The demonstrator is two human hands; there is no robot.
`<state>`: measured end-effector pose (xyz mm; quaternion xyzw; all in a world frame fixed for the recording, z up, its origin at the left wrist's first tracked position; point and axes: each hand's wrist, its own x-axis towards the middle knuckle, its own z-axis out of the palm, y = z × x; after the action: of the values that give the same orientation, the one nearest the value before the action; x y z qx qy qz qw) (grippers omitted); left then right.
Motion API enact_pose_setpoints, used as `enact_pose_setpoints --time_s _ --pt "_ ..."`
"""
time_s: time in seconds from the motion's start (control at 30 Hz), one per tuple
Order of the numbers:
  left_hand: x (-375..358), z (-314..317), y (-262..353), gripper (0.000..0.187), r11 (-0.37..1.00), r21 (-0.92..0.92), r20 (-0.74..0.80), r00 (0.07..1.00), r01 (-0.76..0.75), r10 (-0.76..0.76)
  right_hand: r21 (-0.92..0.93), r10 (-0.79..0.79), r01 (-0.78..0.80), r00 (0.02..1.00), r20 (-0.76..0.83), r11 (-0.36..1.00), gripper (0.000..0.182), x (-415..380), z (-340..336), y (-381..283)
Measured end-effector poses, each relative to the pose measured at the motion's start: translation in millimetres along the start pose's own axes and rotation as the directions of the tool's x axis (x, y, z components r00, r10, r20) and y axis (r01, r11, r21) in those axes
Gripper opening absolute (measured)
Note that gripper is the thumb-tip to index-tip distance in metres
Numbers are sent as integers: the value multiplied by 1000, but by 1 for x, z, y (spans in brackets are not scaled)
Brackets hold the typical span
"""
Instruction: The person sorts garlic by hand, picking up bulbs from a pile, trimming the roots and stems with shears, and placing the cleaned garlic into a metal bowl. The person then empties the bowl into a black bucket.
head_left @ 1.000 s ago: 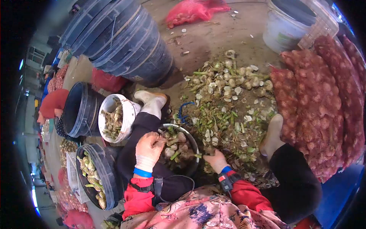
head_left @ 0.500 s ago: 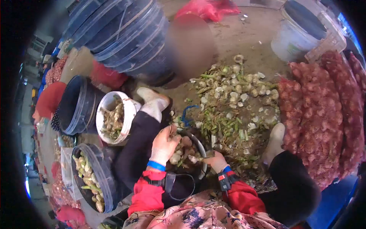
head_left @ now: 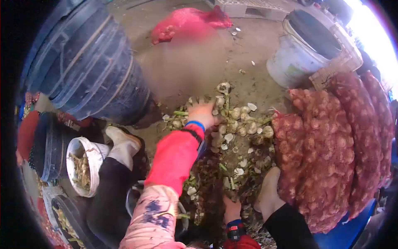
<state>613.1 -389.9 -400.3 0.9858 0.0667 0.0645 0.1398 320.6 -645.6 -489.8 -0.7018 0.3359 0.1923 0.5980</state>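
My left hand (head_left: 201, 113) stretches forward over the garlic bulbs (head_left: 244, 120) heaped on the floor. Its fingers are spread down onto the near-left side of the heap. Closer to my body, my right hand (head_left: 232, 208) is low above the scraps of stalk and peel (head_left: 238, 172). Its fingers look curled, and what they hold, if anything, cannot be made out. A dark, blurred reddish-brown patch lies between the hands. Between my legs a bucket (head_left: 182, 220) is mostly covered by my left sleeve.
Red mesh sacks of garlic (head_left: 327, 153) stand at the right. A white bucket (head_left: 95, 162) holding garlic is beside my left leg, with stacked dark tubs (head_left: 91, 66) behind. Farther off are a pink sack (head_left: 186, 25) and a large pale bucket (head_left: 294, 62).
My left hand has left the bucket between my legs and reached forward to the garlic heap. My right hand has moved down, away from the bucket's rim. The view has shifted.
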Motion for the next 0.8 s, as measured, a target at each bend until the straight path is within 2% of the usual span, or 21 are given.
enact_pose_setpoints --time_s 0.03,0.07,0.1,0.17,0.23,0.3,0.37,0.43,0.47,0.5,0.57,0.6,0.63,0.67,0.7,0.73,0.77,0.8 --pt "17 17 -1 72 987 -83 201 973 136 -117 -54 -6 5 1000 -20 999 47 7 -6 20" --pt "28 31 -2 76 950 -130 400 892 283 -211 -44 -22 22 1000 -21 999 48 6 -7 23" --pt "25 41 4 76 949 -121 415 884 291 -218 -64 -35 33 999 -28 997 48 8 -9 22" --pt "-9 50 25 86 958 -219 600 800 182 -15 -78 -25 21 999 -43 997 49 10 -12 38" --pt "-70 49 45 89 997 -80 476 878 -18 54 -72 -14 11 999 -32 997 51 11 -8 50" --pt "-121 31 49 86 980 -193 492 859 -50 141 -79 -26 22 999 -47 997 52 12 -8 50" --pt "-164 20 41 83 940 -308 504 812 -150 295 -84 -72 65 994 -88 994 53 18 -9 28" --pt "-190 2 35 82 898 -393 644 639 -196 422 -77 -114 104 985 -129 992 54 22 -8 7" --pt "-200 2 27 69 832 -532 567 663 -159 489 -85 -141 129 979 -148 988 55 24 -9 0" --pt "-191 -10 20 69 830 -534 569 657 -162 495 -109 -161 145 974 -161 983 55 22 -8 4" --pt "-137 -46 8 52 786 -618 454 819 6 350 -156 -221 193 956 -192 969 57 20 -3 10" --pt "-113 -53 -1 40 830 -557 292 944 36 154 -194 -248 211 949 -193 958 57 18 1 16" --pt "-87 -35 -28 42 877 -480 163 985 24 63 -226 -268 224 945 -188 948 58 17 1 26" --pt "-63 -13 -56 50 966 -256 -63 998 -32 16 -250 -272 226 947 -170 942 58 19 1 45" --pt "-40 -18 -62 63 950 -53 165 941 306 -294 -145 -130 124 991 -33 982 62 50 -16 105" --pt "-29 -2 -81 72 928 126 155 917 350 -367 -152 -134 125 990 -47 980 62 48 -21 101" --pt "-20 6 -92 75 877 80 274 835 474 -477 -120 -95 88 994 -52 989 57 42 -25 90" --pt "-22 7 -91 76 906 5 452 807 423 -379 -86 -54 49 997 -58 995 52 35 -27 77"
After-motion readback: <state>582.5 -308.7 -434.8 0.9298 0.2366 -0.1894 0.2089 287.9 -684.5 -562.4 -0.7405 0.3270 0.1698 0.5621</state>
